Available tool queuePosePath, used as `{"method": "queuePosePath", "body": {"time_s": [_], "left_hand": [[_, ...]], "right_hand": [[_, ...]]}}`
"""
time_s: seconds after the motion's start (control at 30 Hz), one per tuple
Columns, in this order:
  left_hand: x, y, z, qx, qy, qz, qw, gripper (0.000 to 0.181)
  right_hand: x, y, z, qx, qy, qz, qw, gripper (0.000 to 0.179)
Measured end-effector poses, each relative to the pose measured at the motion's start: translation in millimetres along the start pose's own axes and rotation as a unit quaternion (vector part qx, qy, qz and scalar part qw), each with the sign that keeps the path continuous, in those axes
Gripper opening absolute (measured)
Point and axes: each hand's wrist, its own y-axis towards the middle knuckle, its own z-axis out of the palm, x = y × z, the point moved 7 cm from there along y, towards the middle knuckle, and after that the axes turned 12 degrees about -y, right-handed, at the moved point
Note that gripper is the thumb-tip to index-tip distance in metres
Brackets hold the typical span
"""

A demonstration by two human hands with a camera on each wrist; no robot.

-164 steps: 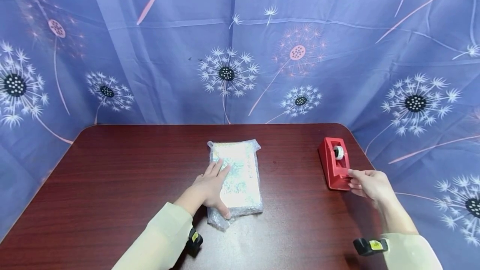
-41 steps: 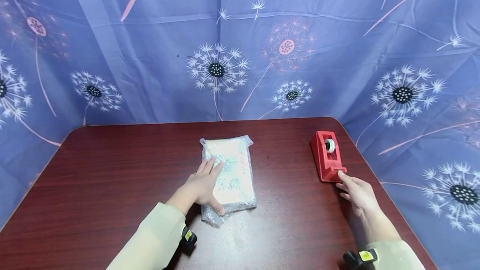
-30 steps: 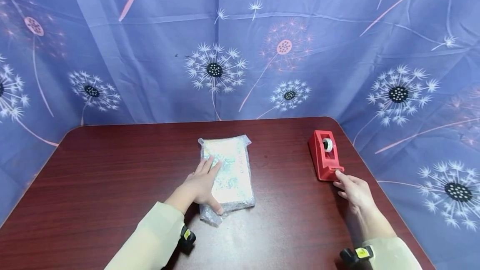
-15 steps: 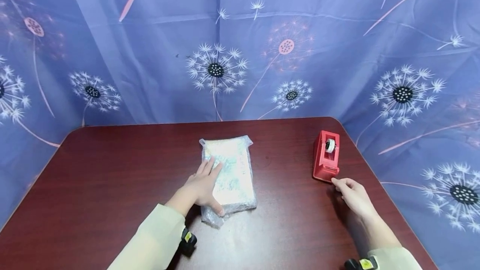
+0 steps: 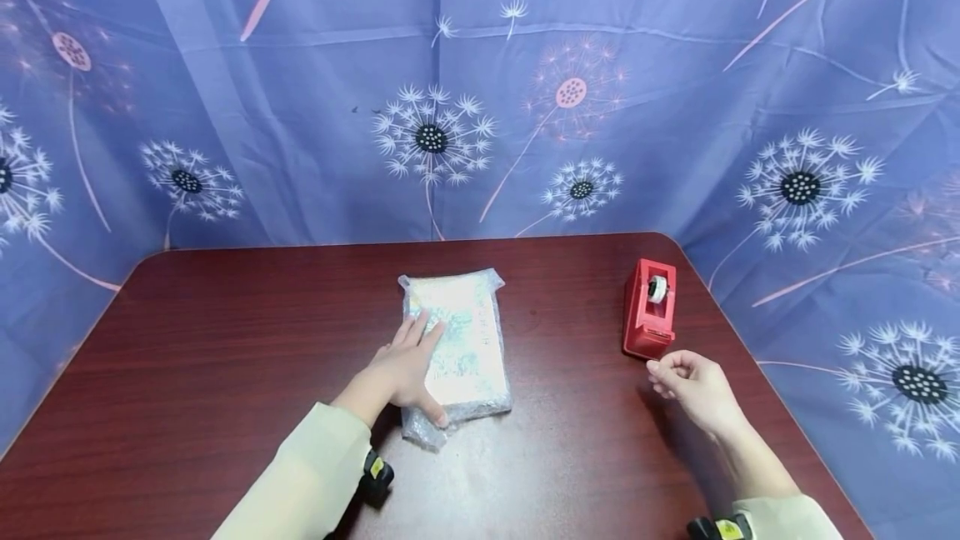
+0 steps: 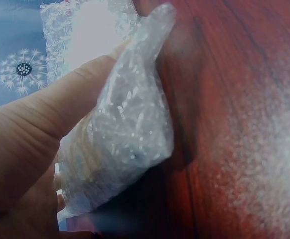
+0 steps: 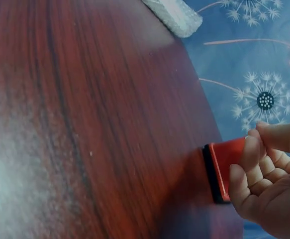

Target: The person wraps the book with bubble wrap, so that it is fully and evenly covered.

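My left hand rests with spread fingers on the left side of a flat, bubble-wrapped package, its pale printed front visible through the wrap. In the left wrist view the thumb lies over the crumpled bubble wrap at the near end. At the right stands a red tape dispenser with a small white tape roll in it. Just in front of it my right hand pinches thumb and index finger together at the tape's end; the clear strip itself is too faint to see. The other fingers are curled.
The dark red wooden table has its right edge close to the dispenser and right arm. A blue dandelion-print curtain hangs behind and along both sides. Each wrist wears a black camera, the left one just above the tabletop.
My right hand has drawn back from the dispenser's front edge, toward me and slightly left. The dispenser has turned a little toward the hand. The left hand and package hold still.
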Motion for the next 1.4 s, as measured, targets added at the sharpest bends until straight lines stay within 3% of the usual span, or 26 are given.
{"method": "queuePosePath", "body": {"time_s": [0.17, 0.33, 0.4, 0.5, 0.57, 0.67, 0.97, 1.4], "left_hand": [[1.0, -0.3, 0.3, 0.0, 0.003, 0.0, 1.0, 0.139], [0.9, -0.5, -0.2, 0.0, 0.004, 0.0, 1.0, 0.14], [0.5, -0.5, -0.6, 0.0, 0.005, 0.002, 1.0, 0.14], [0.2, -1.2, -1.8, -0.002, 0.007, 0.002, 1.0, 0.14], [0.3, -1.7, -2.4, -0.003, 0.009, 0.001, 1.0, 0.14], [0.2, -1.5, -2.7, -0.003, 0.01, 0.002, 0.9999, 0.14], [1.4, 2.2, -1.2, -0.004, 0.025, 0.008, 0.9996, 0.14], [-2.3, -0.9, -4.8, -0.013, 0.022, 0.018, 0.9995, 0.141]], "right_hand": [[11.7, 0.1, 7.0, 0.01, 0.025, -0.03, 0.9992, 0.023], [24.5, 0.7, 16.2, 0.056, 0.118, -0.07, 0.9889, 0.024], [29.9, 1.1, 21.4, 0.091, 0.184, -0.088, 0.9749, 0.019], [39.4, 2.1, 32.0, 0.149, 0.269, -0.1, 0.9461, 0.017], [46.3, 3.2, 40.4, 0.184, 0.303, -0.103, 0.9294, 0.02], [56.5, 6.1, 52.6, 0.218, 0.309, -0.102, 0.9202, 0.021], [76.4, 16.1, 82.3, 0.265, 0.303, -0.093, 0.9107, 0.019], [101.0, 20.1, 113.1, 0.322, 0.356, -0.12, 0.8687, 0.025]]}}
